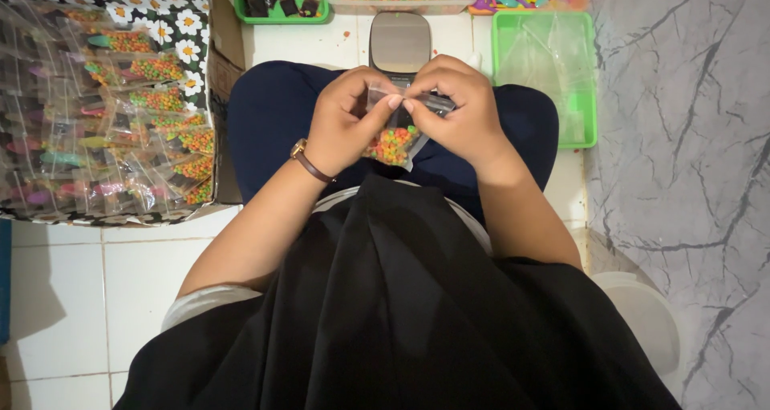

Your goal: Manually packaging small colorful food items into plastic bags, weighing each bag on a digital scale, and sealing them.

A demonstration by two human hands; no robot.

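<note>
Fingers (395, 101) of both hands pinch shut on the top edge of a small clear bag (391, 144) of coloured candy beads, held over my lap. I judge a loose or crooked pinch could leave the seal gaping, spilling beads onto the tiled floor (72, 298).

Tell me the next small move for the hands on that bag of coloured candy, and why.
Probably slide the pinch along the top to seal it: left hand and right hand both grip the mouth of the small clear bag, already filled with coloured candy.
</note>
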